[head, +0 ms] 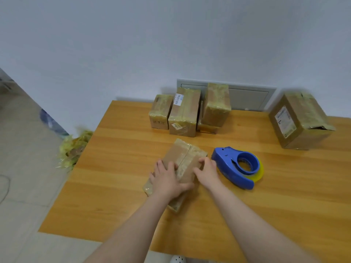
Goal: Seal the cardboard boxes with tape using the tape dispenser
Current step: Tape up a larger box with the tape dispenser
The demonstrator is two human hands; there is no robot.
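The left hand (pixel 167 179) pressed spread, flat fingers on the one box (pixel 182 154) at mid-table (pixel 123 168), the right hand (pixel 206 169) curled fingers over its right edge, with one tape dispenser (pixel 237 166) just beside, at least three taped boxes (pixel 185 114) behind and one larger box (pixel 298 122) far right.

A wooden counter (pixel 133 186) stands against a white wall (pixel 133 44); crumpled yellowish scraps (pixel 73 149) lie on the tiled floor (pixel 24 168) just beside it.

Taped cardboard box (pixel 183 160) beside blue tape dispenser (pixel 237 167).
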